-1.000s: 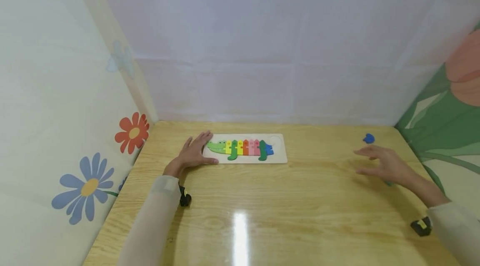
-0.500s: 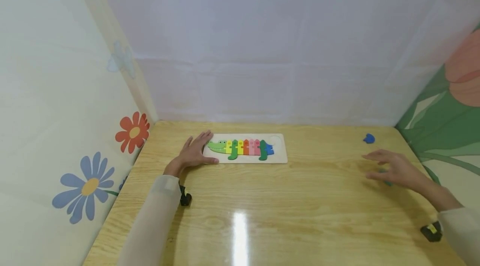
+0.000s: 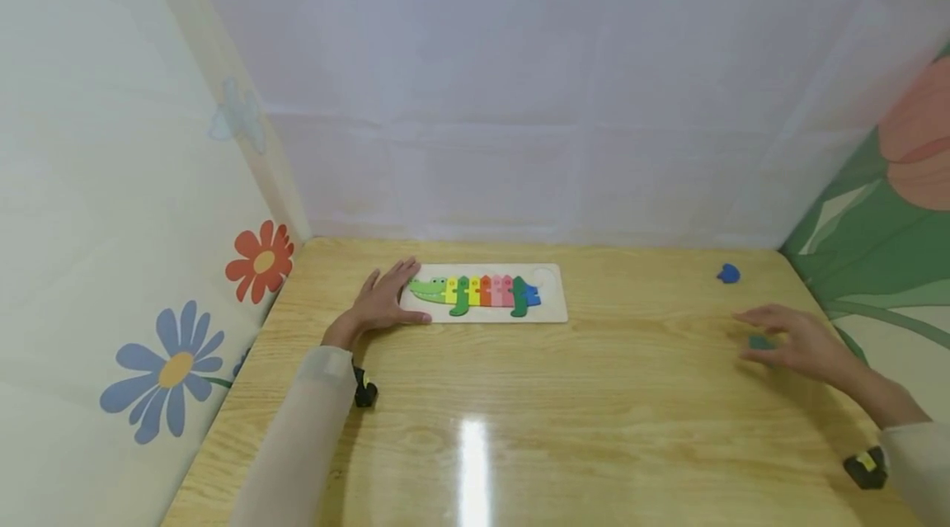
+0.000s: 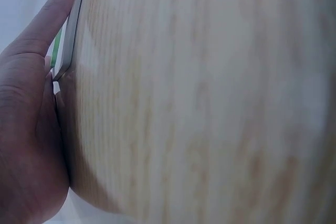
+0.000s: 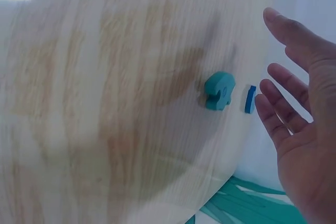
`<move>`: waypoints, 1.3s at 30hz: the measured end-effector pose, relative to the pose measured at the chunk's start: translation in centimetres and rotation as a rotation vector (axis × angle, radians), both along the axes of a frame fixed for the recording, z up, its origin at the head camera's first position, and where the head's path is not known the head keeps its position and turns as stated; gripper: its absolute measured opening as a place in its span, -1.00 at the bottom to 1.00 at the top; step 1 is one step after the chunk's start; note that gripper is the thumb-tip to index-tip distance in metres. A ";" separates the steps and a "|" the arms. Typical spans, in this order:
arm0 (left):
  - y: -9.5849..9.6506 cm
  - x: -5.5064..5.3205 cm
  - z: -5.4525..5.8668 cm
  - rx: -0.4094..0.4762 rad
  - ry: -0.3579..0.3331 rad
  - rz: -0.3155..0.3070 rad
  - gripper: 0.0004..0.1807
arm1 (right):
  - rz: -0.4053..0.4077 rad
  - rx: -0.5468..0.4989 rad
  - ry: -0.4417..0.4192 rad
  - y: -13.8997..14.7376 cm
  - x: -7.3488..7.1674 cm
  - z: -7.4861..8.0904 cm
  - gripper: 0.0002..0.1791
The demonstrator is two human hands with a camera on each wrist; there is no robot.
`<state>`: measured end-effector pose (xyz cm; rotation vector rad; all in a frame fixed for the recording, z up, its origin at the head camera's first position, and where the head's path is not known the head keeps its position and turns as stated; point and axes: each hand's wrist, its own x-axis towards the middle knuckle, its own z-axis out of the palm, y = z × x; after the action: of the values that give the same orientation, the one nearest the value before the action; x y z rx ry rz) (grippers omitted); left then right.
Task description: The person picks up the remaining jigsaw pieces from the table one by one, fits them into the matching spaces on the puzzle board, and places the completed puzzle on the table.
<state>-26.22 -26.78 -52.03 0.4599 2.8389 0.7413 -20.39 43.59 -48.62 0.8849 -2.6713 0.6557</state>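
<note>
A wooden crocodile puzzle board (image 3: 555, 308) lies toward the back of the table. My left hand (image 3: 380, 304) rests at its left end, fingers near the back corner and thumb along the front edge. In the left wrist view, the straight thumb (image 4: 44, 19) lies against the board's side (image 4: 71, 35). My right hand (image 3: 797, 341) hovers with thumb and fingers parted over a teal-green puzzle piece (image 3: 761, 342), which it partly hides. The right wrist view shows this notched piece (image 5: 219, 91) on the table, apart from the fingers. A blue puzzle piece (image 3: 729, 273) lies beyond that hand.
Colourful segments and a green head (image 3: 429, 289) sit in the board; a pale tail-shaped outline (image 3: 547, 278) shows at its right end. Cloth walls with printed flowers (image 3: 260, 261) bound the wooden table (image 3: 594, 411) at back and sides.
My right hand has moved right and toward me, from near the blue piece to over the teal-green piece, which now shows between thumb and fingers. The left hand has stayed at the board.
</note>
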 end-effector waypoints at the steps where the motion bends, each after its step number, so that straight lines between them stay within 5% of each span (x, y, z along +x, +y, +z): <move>1: 0.0 0.0 0.0 -0.001 0.001 0.001 0.31 | -0.001 -0.005 0.002 0.2 0.0 -0.1 -0.29; 9: -0.1 -0.1 -0.2 -0.001 0.005 -0.001 0.30 | -0.065 0.021 -0.044 1.5 0.2 -0.7 -0.31; 25: 0.0 -0.1 -0.2 -0.004 -0.011 -0.001 0.33 | -0.079 0.061 0.041 2.7 0.4 -2.3 -0.30; 39: 0.0 -0.1 -0.3 -0.016 -0.004 0.007 0.32 | -0.076 0.024 -0.032 2.8 0.4 -2.5 -0.39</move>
<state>-26.37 -26.83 -52.35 0.4454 2.8419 0.7199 -19.99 46.41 -51.10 0.7807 -2.7315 0.6265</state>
